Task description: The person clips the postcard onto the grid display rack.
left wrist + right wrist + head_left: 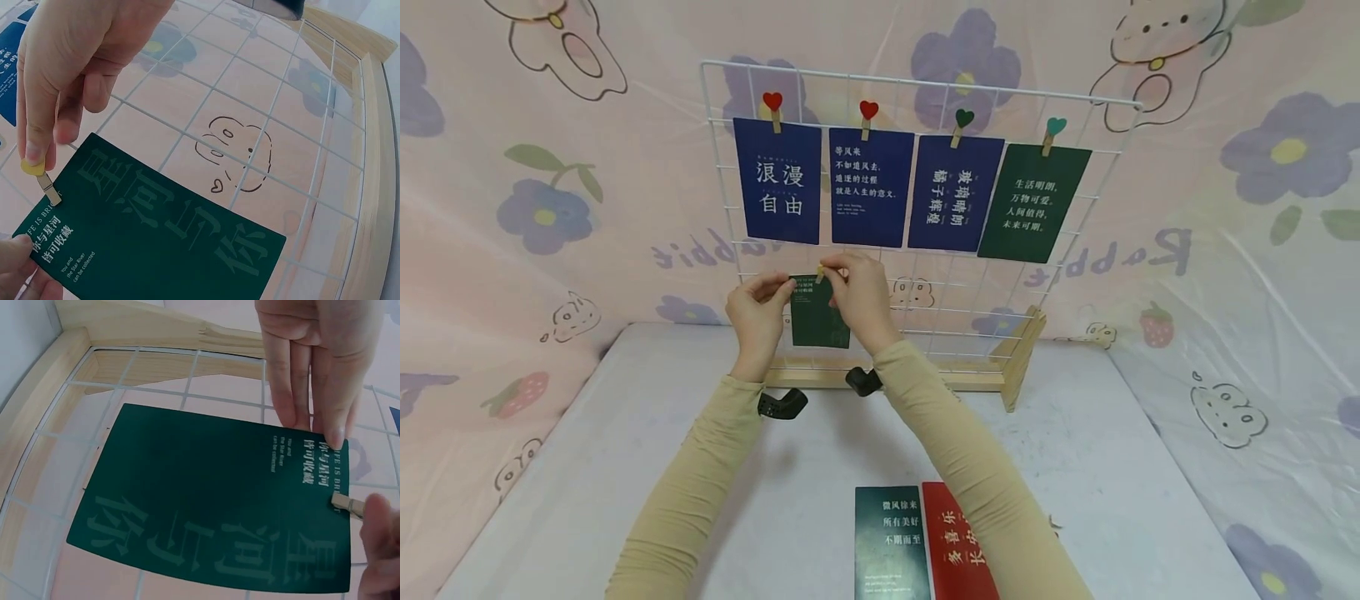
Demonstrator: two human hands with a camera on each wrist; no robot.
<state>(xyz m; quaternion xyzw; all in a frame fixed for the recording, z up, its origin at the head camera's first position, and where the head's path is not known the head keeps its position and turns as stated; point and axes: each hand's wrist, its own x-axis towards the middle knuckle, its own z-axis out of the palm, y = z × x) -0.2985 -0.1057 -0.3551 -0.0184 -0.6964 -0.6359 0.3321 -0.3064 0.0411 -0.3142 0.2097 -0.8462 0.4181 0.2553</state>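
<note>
— Starting on the left: what is your left hand (758,310) doing?

— Its fingers (294,375) pinch the top left corner of the card (820,325) and hold it flat against the grid (925,82), in the second row, under the blue cards pinned above.

— And the card?

— Dark green, stiff, with a matt face. It is an upright rectangle with pale lettering, and it hangs a little askew.

— Next along?

— The clip (821,272), a small wooden peg with a yellow heart on its head. It sits at the card's top edge, near that same corner. Your right hand (861,296) pinches the heart end between thumb and forefinger, with the other fingers loosely curled.

— So which step are you in?

— I judge you are pegging this card to the grid. The peg touches the card's edge, but I cannot tell whether it has caught a wire as well.

— What does the next move call for?

— Squeeze the peg wide enough to take both card and wire, and keep your left hand steady until it bites. The wire is thin, white and smooth, so the card could slip or tilt. Level it against the row above first.

— Further right?

— The wooden base (1011,367) props the grid up. A teal card (887,542) and a red card (958,542) lie side by side, touching, on the white desk (1112,467).
</note>
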